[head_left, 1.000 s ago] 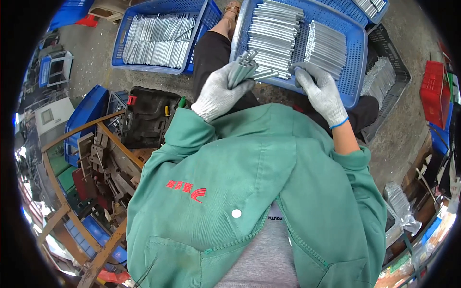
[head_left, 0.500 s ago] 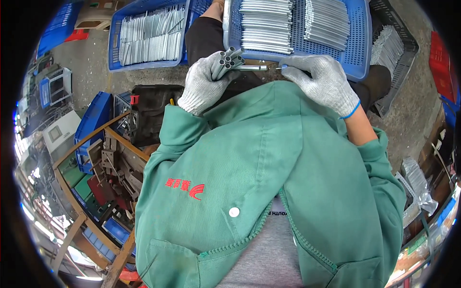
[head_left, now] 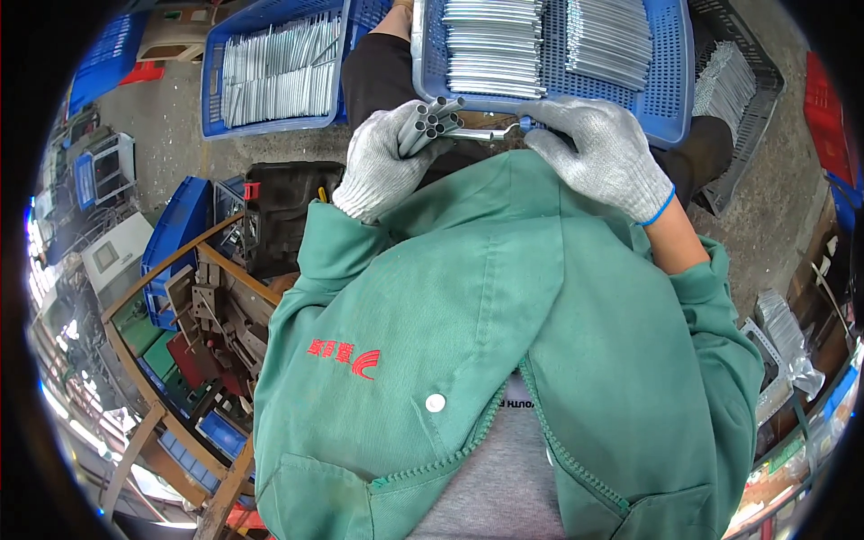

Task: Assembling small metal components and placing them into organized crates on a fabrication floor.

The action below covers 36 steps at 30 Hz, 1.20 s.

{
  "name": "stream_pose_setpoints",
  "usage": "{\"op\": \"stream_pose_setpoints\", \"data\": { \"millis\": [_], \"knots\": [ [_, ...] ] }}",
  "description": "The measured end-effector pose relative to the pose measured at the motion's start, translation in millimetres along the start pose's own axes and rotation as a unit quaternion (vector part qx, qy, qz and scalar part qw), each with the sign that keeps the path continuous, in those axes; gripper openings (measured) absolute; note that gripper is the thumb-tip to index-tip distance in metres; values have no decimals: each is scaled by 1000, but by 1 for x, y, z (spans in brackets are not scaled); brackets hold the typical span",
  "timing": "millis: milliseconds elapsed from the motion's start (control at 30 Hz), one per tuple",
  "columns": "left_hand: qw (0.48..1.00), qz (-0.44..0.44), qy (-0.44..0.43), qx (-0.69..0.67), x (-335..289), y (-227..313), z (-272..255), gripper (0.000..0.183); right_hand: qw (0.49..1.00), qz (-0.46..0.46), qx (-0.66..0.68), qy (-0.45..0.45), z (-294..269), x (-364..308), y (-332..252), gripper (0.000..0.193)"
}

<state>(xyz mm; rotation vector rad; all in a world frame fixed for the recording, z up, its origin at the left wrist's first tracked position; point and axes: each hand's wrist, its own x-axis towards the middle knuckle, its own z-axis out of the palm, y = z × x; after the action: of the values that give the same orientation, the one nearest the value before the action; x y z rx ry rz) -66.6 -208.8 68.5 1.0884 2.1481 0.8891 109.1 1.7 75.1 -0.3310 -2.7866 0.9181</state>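
Observation:
My left hand [head_left: 374,164], in a grey-white knit glove, is closed around a bundle of short metal tubes [head_left: 430,124], their open ends facing up. One tube [head_left: 473,134] sticks out sideways from the bundle toward my right hand. My gloved right hand [head_left: 598,148] pinches a small blue-handled tool [head_left: 527,123] between thumb and forefinger. Its thin metal tip [head_left: 511,130] is at the free end of that single tube; whether it sits inside cannot be made out.
Ahead, a blue crate [head_left: 553,67] holds rows of metal tubes. Another blue crate [head_left: 210,90] at the left and a dark crate [head_left: 769,85] at the right hold more. A black case [head_left: 297,211] and a wooden-framed stand [head_left: 236,270] with metal parts are at my left.
My right hand has moved slightly left, bringing the tool's tip from a small gap to the single tube's end. More of the blue handle shows. The left hand still grips the bundle.

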Motion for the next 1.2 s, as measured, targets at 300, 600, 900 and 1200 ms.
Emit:
{"op": "stream_pose_setpoints", "data": {
  "millis": [300, 600, 900, 1200],
  "knots": [
    [1000, 26, -12, 5, 2, -5, -1, 30, 1000, -10, 20, 17, 0, -3, 3, 24],
    [999, 34, -12, 35, -1, -7, 0, 28, 997, 41, 53, -38, -6, -4, -2, 30],
    [996, 67, 27, 49, -4, -8, 1, 30, 999, 31, 23, -21, -2, -1, -2, 27],
    [976, 153, 100, 121, -2, -4, 5, 29, 999, 16, 8, -30, -5, -3, -8, 26]
  ]
}}
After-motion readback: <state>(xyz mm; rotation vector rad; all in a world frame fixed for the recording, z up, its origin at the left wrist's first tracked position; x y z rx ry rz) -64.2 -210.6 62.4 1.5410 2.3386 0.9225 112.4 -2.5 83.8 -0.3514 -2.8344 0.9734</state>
